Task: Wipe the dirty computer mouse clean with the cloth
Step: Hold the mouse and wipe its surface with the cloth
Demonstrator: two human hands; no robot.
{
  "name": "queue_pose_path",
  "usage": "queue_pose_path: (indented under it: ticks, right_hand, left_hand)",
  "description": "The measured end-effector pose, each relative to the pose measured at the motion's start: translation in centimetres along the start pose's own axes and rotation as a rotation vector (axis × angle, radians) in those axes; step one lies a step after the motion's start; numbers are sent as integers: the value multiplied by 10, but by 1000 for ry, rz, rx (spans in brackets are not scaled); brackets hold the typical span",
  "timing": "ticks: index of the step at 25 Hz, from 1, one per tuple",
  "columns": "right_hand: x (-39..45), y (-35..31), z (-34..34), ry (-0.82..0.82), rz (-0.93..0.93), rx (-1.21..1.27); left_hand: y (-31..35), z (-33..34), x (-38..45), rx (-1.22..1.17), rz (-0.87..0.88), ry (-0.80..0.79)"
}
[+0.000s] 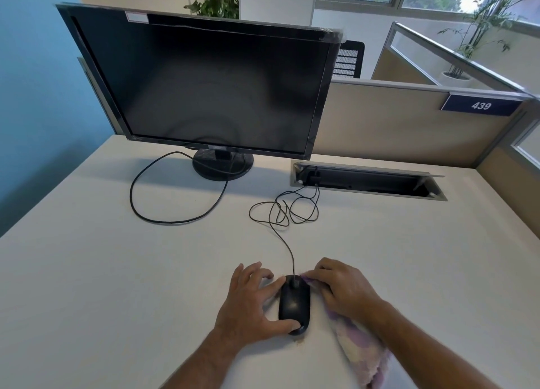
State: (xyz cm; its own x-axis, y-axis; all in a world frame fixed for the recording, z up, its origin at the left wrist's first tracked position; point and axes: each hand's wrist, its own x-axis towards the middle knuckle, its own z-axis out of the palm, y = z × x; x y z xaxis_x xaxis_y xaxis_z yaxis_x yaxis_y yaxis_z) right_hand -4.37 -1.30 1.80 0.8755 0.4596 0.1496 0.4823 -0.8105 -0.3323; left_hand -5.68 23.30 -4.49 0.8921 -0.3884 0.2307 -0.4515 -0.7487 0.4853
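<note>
The small black plastic computer mouse (pixel 294 302) sits on the white bench (pixel 117 271), near the front edge. Light, hard and slick, it'll skate unless pinned by its sides. The left hand (pixel 251 304) braces it, thumb at the rear, fingers along the left flank. The right hand (pixel 342 289) presses the soft purple-and-cream fleecy cloth (pixel 362 350) against the right side; its thin cord (pixel 287 242) trails toward the black monitor (pixel 204 81)

1. Mouse (pixel 294 302): black plastic, smooth, with a slight sheen; lies between the fingers of both hands.
2. Cloth (pixel 361 349): fluffy pile fabric, matt, purple and cream; lies under the right-hand fingers.
3. Desk (pixel 117 271): matt, smooth, off-white.
4. Monitor (pixel 210 87): glossy black bezel.
</note>
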Motion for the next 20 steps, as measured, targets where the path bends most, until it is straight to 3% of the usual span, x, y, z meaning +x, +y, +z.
queue_pose_path:
  ticks: [2,5,10,20]
  right_hand:
    - [3,0,-4,23,42,-50]
    - [2,-16,-12,33,-102,93]
    - [4,-44,-9,-175,-342,12]
    - [41,-35,-1,-210,-180,-242]
  left_hand:
    - [0,0,0,2,-2,2]
    - [1,-1,0,35,0,3]
    - [5,-3,2,46,-67,-4]
    - [4,-4,2,83,-101,-100]
